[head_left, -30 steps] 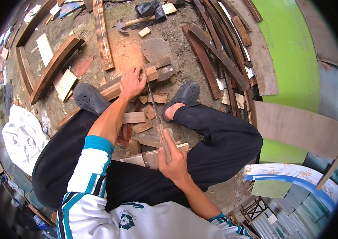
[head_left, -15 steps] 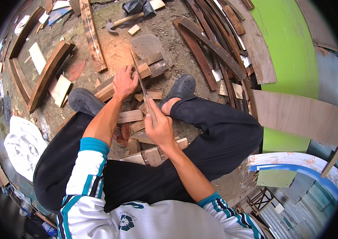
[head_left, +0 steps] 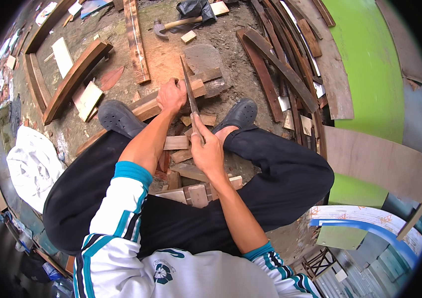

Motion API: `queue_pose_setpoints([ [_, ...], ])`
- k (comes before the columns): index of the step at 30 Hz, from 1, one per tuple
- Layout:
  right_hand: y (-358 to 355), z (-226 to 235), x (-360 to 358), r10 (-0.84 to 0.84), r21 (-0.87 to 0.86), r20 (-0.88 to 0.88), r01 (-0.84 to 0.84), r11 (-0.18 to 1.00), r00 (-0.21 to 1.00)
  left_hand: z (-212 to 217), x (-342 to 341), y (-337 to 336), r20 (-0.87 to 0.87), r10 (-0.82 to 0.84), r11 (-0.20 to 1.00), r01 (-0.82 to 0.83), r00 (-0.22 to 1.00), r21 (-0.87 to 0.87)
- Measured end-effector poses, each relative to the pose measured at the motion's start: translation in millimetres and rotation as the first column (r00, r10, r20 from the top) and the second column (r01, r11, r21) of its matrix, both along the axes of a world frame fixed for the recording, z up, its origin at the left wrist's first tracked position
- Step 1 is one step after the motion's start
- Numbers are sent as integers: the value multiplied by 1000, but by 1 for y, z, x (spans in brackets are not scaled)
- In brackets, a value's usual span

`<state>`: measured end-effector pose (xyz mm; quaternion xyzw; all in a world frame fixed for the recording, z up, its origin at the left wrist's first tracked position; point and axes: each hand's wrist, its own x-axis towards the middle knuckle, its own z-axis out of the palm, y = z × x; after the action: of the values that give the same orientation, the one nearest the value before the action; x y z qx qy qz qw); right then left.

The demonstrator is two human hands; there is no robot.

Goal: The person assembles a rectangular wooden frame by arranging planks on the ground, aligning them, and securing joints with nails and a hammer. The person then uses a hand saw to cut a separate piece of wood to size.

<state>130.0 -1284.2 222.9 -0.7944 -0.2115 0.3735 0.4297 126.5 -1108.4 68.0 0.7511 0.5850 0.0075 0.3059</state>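
Note:
My left hand is closed over a squared wooden beam, close to its right end. My right hand grips a handsaw by its handle, with the narrow blade pointing away from me. The blade crosses the beam just right of my left hand; how deep it cuts is too small to tell. Under the beam's far side lies a darker board, next to a flat grey slab. Sawdust covers the ground beyond.
Wood offcuts lie between my legs, and my dark clogs flank the beam. A claw hammer rests farther off beside a black plastic bag. Long dark planks are piled at right, near a green panel. White cloth lies left.
My right hand and the saw have slid a little forward across the beam. The left hand keeps its hold. The whole view has shifted, so the ground things appear farther right.

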Motion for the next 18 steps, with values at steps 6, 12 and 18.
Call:
queue_pose_setpoints([
  [6, -46, 38, -20, -49, -15, 25, 50, 999, 998, -1, -1, 2, 5, -19, 1000, 19, 1000, -9],
  [12, 0, 7, 6, -79, -68, -34, 77, 995, 996, -3, -2, 1, 33, -21, 1000, 21, 999, -4],
  [18, -6, 12, -1, -53, -24, 7, 53, 998, 999, -1, -1, 2, -18, -20, 1000, 20, 1000, 4],
])
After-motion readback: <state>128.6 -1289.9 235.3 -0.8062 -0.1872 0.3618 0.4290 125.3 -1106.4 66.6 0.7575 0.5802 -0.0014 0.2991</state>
